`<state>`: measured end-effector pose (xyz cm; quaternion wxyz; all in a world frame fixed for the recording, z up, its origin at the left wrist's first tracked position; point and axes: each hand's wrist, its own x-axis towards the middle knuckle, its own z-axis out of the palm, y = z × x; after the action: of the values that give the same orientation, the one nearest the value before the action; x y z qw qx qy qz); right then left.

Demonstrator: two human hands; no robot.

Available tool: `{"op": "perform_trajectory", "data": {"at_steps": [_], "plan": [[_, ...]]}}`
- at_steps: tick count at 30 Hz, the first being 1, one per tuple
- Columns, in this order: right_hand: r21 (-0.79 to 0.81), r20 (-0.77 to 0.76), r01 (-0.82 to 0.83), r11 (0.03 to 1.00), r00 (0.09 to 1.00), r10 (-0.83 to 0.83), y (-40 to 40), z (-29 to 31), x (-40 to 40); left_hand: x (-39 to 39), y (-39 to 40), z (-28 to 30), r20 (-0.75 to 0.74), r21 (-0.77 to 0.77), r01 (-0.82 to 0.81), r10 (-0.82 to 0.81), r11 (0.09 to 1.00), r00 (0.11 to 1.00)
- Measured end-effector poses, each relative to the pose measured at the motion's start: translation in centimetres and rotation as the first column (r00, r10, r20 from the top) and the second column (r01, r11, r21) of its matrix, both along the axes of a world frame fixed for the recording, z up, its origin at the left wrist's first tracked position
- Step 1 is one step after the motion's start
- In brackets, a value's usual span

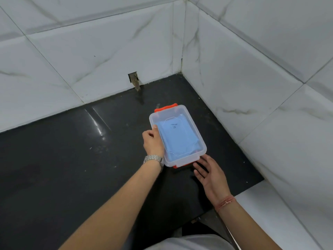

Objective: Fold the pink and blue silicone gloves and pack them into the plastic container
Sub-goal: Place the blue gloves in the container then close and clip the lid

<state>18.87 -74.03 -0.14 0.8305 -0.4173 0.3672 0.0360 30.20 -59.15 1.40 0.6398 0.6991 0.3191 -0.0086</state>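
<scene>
A clear plastic container (180,160) with orange latches stands on the black counter (72,159), its clear lid on top. Through the lid a folded blue glove (177,138) shows; no pink glove is visible. My left hand (153,141), with a metal watch at the wrist, grips the container's left edge, thumb on the lid. Just off the container's near right corner, my right hand (210,173) is spread with nothing in it, fingertips close to the near orange latch.
White marble-look tile walls (234,78) meet in a corner behind and right of the container. A small hole with a stub (134,80) breaks the back wall at counter level. The counter's right end meets a white ledge (261,204).
</scene>
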Motion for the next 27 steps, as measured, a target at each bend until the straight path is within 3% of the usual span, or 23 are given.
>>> {"op": "perform_trajectory", "data": {"at_steps": [3,4,6,9,11,13,17,20,23,27], "plan": [[0.038,-0.027,0.016,0.999,1.000,-0.015,0.3,0.0,0.2,-0.9,-2.0,0.4,0.082,-0.056,-0.172,0.176,0.983,0.981],[0.050,-0.034,0.025,0.998,0.999,-0.023,0.4,0.0,0.2,-1.2,-2.6,0.5,0.108,0.018,-0.155,0.152,0.988,0.982],[0.078,-0.041,0.037,0.996,0.999,-0.034,0.5,0.1,0.4,-1.8,-3.2,0.7,0.166,0.327,-0.032,-0.024,0.944,0.986],[0.125,-0.052,0.050,0.991,0.998,-0.044,0.5,0.2,0.4,-2.4,-2.6,0.7,0.230,0.758,0.133,-0.453,0.639,0.861],[0.135,-0.059,0.055,0.989,0.997,-0.047,0.4,0.2,0.3,-2.5,-2.2,0.4,0.146,0.867,0.251,-0.702,0.430,0.698],[0.130,-0.075,0.072,0.989,0.995,-0.063,0.5,0.1,0.1,-2.3,-2.0,0.2,0.053,0.877,0.351,-0.792,0.328,0.608],[0.119,-0.032,0.132,0.984,0.991,-0.129,0.6,0.0,-0.4,-0.8,-2.0,0.5,-0.008,0.857,0.424,-0.815,0.293,0.579],[0.131,0.068,0.131,0.983,0.988,-0.141,0.4,0.2,-0.5,-0.2,-2.3,1.1,-0.086,0.871,0.450,-0.840,0.198,0.536],[0.127,0.147,0.090,0.988,0.983,-0.108,0.4,0.4,-0.5,-1.1,-3.0,2.0,-0.159,0.878,0.476,-0.910,0.047,0.383],[0.123,0.185,0.071,0.990,0.978,-0.093,0.3,0.3,-0.6,-3.4,-3.2,2.9,-0.181,0.851,0.525,-0.945,-0.012,0.271]]}}
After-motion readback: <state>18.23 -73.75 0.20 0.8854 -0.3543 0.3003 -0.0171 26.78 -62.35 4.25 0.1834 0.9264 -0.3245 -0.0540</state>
